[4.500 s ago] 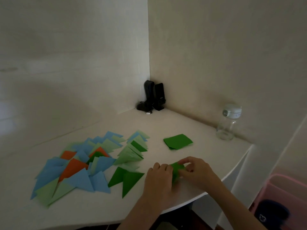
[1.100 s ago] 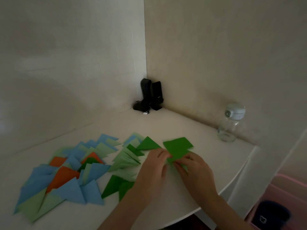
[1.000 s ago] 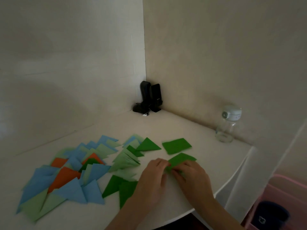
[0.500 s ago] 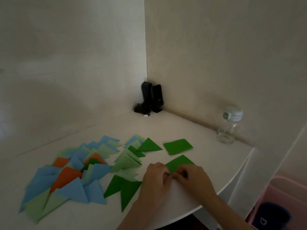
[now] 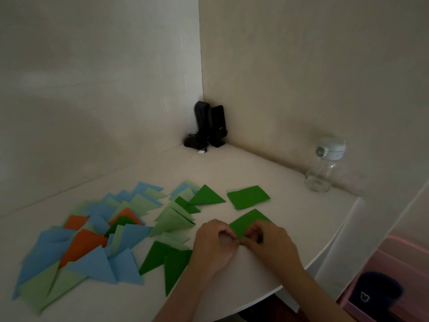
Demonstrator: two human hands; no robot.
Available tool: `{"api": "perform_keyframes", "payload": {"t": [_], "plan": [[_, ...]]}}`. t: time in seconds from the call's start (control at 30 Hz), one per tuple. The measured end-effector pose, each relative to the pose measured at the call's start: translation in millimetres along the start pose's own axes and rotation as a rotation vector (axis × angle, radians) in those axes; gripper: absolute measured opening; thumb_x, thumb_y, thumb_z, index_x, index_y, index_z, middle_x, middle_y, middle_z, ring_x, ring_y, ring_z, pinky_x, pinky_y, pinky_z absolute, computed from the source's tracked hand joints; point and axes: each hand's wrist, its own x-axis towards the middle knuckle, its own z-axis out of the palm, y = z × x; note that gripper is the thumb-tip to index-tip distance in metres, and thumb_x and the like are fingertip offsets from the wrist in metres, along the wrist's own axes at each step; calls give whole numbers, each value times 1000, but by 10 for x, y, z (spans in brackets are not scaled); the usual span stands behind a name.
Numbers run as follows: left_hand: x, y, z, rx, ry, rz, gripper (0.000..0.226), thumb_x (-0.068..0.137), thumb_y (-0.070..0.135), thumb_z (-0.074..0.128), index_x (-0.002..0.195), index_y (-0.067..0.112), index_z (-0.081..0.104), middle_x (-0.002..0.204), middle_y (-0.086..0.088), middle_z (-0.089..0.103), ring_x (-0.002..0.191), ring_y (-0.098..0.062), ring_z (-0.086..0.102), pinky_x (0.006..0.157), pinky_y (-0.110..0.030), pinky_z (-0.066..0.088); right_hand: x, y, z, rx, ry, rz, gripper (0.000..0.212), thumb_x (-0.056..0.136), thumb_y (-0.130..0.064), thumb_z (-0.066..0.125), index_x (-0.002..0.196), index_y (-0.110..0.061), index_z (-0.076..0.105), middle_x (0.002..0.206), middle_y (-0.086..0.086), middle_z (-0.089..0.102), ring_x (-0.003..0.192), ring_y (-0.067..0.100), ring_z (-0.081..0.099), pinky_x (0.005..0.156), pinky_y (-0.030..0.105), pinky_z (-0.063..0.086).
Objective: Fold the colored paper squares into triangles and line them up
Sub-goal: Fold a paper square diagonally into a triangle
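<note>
a: what's changed since half a second ago?
b: little. the left hand (image 5: 214, 246) and right hand (image 5: 270, 244) still pinch the dark green sheet (image 5: 249, 223) with curled fingers, near the table's front edge, below the green stack (image 5: 248, 196).
a: and the triangles (image 5: 92, 235)?
b: unmoved, spread at left.

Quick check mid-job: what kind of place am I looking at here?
Probably a room in a home, at a white corner desk set against two plain walls. A pair of small black speakers stands in the corner, a clear bottle by the right wall, and a pink bin on the floor beside the desk.
</note>
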Motion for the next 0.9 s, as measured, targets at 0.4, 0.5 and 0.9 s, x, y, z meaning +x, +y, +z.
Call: {"api": "perform_keyframes", "payload": {"t": [0.4, 0.5, 0.9], "plan": [[-11, 33, -46, -42, -45, -42, 15, 74, 10, 67, 71, 24, 68, 81, 12, 62, 82, 0, 55, 73, -4, 36, 33, 61, -138, -5, -96, -111, 16, 79, -35, 72, 92, -25, 72, 83, -13, 61, 67, -6, 51, 65, 3, 37], [3, 33, -85, -52, -79, -47, 28, 80, 0, 56, 74, 26, 67, 84, 13, 61, 82, 1, 54, 73, -3, 35, 40, 19, -105, -47, -108, -108, 20, 79, -39, 70, 91, -23, 70, 85, -9, 58, 78, 3, 53, 69, 10, 38], [-127, -22, -173, 263, -18, 344, 20, 84, 6, 60, 96, 20, 69, 98, 4, 63, 90, -12, 49, 76, -26, 40, 80, -81, -202, -82, -241, -266, 15, 84, -27, 67, 93, -15, 69, 84, -7, 51, 72, 2, 49, 65, 5, 33]]}}
